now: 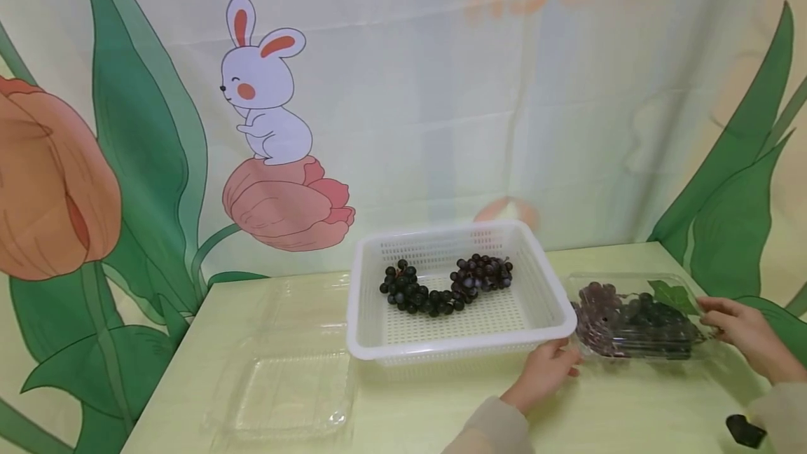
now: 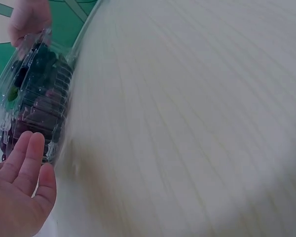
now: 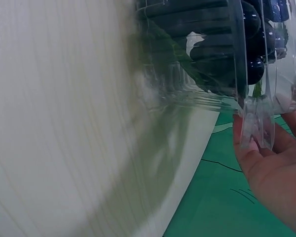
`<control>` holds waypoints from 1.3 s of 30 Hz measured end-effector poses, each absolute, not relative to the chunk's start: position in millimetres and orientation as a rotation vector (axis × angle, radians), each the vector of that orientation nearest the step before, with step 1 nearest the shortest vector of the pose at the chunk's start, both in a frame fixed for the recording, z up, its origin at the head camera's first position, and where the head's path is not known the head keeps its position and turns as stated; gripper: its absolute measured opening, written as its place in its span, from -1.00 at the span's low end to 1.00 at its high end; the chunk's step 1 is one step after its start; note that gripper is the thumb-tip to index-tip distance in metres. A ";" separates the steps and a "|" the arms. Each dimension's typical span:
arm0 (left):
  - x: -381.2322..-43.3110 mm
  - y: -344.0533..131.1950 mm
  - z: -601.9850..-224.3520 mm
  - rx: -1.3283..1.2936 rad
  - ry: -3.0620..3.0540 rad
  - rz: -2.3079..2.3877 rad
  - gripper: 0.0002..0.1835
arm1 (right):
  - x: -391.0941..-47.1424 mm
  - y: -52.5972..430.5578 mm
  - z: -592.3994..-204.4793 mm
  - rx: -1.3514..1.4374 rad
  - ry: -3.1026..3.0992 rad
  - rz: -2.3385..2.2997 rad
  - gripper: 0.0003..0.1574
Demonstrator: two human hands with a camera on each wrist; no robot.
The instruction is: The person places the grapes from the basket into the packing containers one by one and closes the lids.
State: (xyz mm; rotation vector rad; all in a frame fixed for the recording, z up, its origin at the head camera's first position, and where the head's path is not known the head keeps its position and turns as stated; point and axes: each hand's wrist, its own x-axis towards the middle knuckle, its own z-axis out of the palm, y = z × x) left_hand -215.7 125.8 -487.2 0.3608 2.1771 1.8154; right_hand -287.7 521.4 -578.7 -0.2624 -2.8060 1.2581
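Observation:
A clear plastic clamshell box (image 1: 637, 338) of dark grapes (image 2: 44, 108), with a green leaf (image 1: 673, 296) inside, sits at the right of the table. My right hand (image 1: 747, 335) pinches its right end; in the right wrist view the fingers (image 3: 249, 157) and thumb are at the clear plastic tab (image 3: 258, 123). At the opposite end, my left hand (image 1: 543, 373) has its fingers extended, fingertips right at the box's near left corner. They overlap the box in the left wrist view. Just left of it stands a white plastic basket (image 1: 463, 352) holding dark grapes (image 1: 435, 300).
Left of the basket an opened clear plastic clamshell (image 1: 290, 433) lies on the pale table (image 1: 403, 419). A cloth backdrop (image 1: 416, 104) printed with a rabbit and tulips hangs behind the table. A small black device (image 1: 746, 431) is by the right sleeve (image 1: 782, 419).

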 end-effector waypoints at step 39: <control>-220.4 160.4 -482.2 -0.038 2.011 2.108 -0.83 | -280.5 511.5 -563.0 -0.283 -2.825 1.514 -0.24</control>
